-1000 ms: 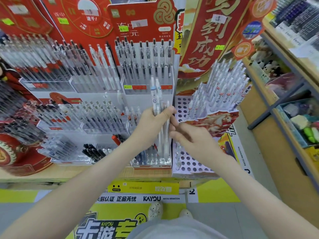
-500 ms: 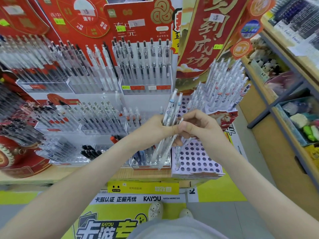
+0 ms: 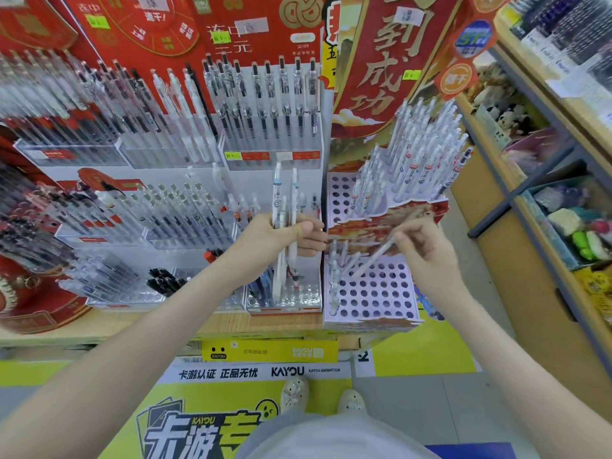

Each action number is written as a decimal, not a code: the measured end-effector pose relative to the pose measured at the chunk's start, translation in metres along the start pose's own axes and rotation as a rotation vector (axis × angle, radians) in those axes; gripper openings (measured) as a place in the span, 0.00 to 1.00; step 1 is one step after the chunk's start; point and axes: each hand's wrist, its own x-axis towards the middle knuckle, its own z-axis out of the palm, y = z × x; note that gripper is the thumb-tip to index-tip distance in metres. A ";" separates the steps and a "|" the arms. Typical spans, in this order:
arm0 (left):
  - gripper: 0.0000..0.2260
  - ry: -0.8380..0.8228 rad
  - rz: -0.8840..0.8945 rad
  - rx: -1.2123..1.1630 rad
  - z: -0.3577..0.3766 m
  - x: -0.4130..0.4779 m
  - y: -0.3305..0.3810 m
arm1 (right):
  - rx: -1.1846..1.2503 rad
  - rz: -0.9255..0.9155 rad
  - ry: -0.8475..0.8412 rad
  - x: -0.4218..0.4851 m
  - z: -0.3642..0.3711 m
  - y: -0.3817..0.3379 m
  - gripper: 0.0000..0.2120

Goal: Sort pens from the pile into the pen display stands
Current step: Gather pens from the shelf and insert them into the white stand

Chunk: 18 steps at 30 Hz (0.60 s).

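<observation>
Pens filled the middle of my view: a bundle of slim white plastic pens (image 3: 277, 197), pale blue bands near their tops, stood nearly upright with the tips pointing down. The left hand (image 3: 265, 241) gripped that bundle around its midsection. Its fingers curled over the front and the thumb pressed across the barrels, so the caps rose well above the knuckles and the lower ends hung over a clear acrylic rack (image 3: 298, 301).

To the right I saw a single white pen (image 3: 371, 260), plain and thin, tilted steeply with its lower end down and to the left. The right hand (image 3: 430, 253) pinched its upper end between thumb and fingertips, the other fingers loosely bent. The pen's tip sat at the top rows of the lilac cardboard stand pierced with round holes (image 3: 371, 321); I could not tell whether it was already in a hole. A few white pens (image 3: 334, 276) stood in that stand's left column, just beside the tip.

Both forearms reached forward from the bottom corners, the left wrist level and the right wrist bent slightly down over the stand.
</observation>
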 end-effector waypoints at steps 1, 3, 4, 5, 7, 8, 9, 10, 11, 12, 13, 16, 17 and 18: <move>0.07 -0.001 -0.002 -0.011 -0.001 -0.001 -0.001 | -0.039 0.014 -0.052 -0.003 0.006 0.009 0.09; 0.07 0.006 -0.006 -0.033 -0.003 -0.002 -0.003 | -0.076 0.032 -0.115 -0.006 0.016 0.020 0.09; 0.07 0.008 -0.009 -0.043 -0.003 -0.003 -0.003 | -0.075 0.037 -0.126 -0.006 0.019 0.022 0.08; 0.07 0.010 -0.012 -0.054 -0.004 -0.003 -0.004 | -0.068 0.039 -0.131 -0.005 0.022 0.024 0.07; 0.07 0.003 -0.013 -0.063 -0.006 -0.003 -0.006 | -0.062 0.031 -0.147 -0.001 0.024 0.022 0.03; 0.07 -0.005 -0.016 -0.063 -0.006 -0.003 -0.007 | -0.070 0.018 -0.166 0.001 0.025 0.021 0.02; 0.07 -0.016 -0.018 -0.061 -0.006 -0.003 -0.008 | -0.085 0.005 -0.191 0.003 0.027 0.021 0.01; 0.07 -0.027 -0.020 -0.055 -0.006 -0.003 -0.009 | -0.099 -0.008 -0.220 0.004 0.028 0.020 0.01; 0.07 -0.043 -0.020 -0.044 -0.006 -0.003 -0.010 | -0.114 -0.023 -0.246 0.005 0.029 0.019 0.02; 0.07 -0.062 -0.023 -0.029 -0.005 -0.003 -0.011 | -0.122 -0.034 -0.266 0.005 0.030 0.019 0.02; 0.06 -0.081 -0.026 -0.012 -0.005 -0.004 -0.012 | -0.125 -0.039 -0.274 0.004 0.031 0.019 0.03; 0.06 -0.127 -0.035 0.023 -0.005 -0.004 -0.016 | -0.097 -0.033 -0.246 0.003 0.029 0.019 0.08; 0.06 -0.134 -0.037 0.029 -0.006 -0.003 -0.018 | -0.093 -0.034 -0.237 0.002 0.029 0.019 0.09; 0.06 -0.138 -0.041 0.031 -0.006 -0.003 -0.019 | -0.091 -0.037 -0.233 0.001 0.029 0.018 0.10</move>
